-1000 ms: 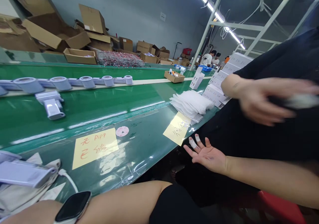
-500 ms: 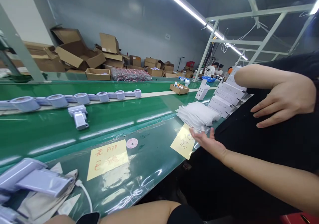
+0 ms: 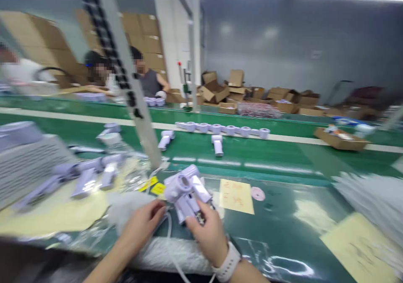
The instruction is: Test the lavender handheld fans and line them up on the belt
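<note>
Here, right hand (image 3: 210, 233) closed on lilac device (image 3: 185, 205), left hand (image 3: 145, 219) unclear, white cable (image 3: 170, 228) between, post (image 3: 143, 125) beyond.

hands (image 3: 210, 234) at lilac device (image 3: 185, 205), yellow note (image 3: 236, 196) to right, green conveyor (image 3: 289, 150) beyond

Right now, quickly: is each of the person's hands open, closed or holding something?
Left hand: fingers curled; whether it holds anything cannot be told.
Right hand: closed on a pale purple device.

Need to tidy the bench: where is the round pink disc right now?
In the head view, the round pink disc lies right of centre on the green tabletop, just right of the yellow note with orange-red writing.
</note>
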`<state>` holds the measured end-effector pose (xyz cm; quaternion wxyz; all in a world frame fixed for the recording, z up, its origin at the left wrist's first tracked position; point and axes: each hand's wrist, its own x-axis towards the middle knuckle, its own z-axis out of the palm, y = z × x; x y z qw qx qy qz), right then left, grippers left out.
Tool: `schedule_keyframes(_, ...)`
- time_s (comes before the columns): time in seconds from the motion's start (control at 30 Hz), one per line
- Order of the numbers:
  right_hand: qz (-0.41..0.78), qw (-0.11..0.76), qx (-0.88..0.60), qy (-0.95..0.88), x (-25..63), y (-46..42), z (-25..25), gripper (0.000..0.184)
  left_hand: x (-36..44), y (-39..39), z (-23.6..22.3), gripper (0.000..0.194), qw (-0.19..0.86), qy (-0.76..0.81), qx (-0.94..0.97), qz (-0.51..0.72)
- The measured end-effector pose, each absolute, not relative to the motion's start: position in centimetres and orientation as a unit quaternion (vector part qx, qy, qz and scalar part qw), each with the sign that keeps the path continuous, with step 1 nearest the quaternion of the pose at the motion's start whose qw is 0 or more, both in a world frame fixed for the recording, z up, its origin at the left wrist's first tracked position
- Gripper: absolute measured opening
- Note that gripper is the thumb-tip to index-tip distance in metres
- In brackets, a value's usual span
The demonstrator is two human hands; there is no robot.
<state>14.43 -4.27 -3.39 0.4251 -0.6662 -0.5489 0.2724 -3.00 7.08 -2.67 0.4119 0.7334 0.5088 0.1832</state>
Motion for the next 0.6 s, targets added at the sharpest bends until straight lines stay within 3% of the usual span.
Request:
schedule_keyframes(0.17,0.327,0.439,-0.632,-0.548,15.6,-5.5,-4.4,0.049,-3.1,7.9,-3.2,0.036,0.531,0.513,0.633,0.234)
schedule_keyframes(0.33,0.347,0.353,-0.633,-0.595,14.3,-5.7,-3.3,0.050,-4.1,7.7,-3.1,0.047,0.622,0.489,0.556,0.254)
schedule_keyframes(0.47,0.330,0.260,-0.661,-0.621,12.8,-5.0,-1.6,0.041,-5.8,8.3,-2.8,0.058,0.640,0.501,0.529,0.244)
schedule_keyframes(0.6,0.293,0.191,-0.676,-0.649,11.9,-4.7,-0.6,0.045,-6.5,8.6,-1.0,0.058,0.602,0.504,0.572,0.238)
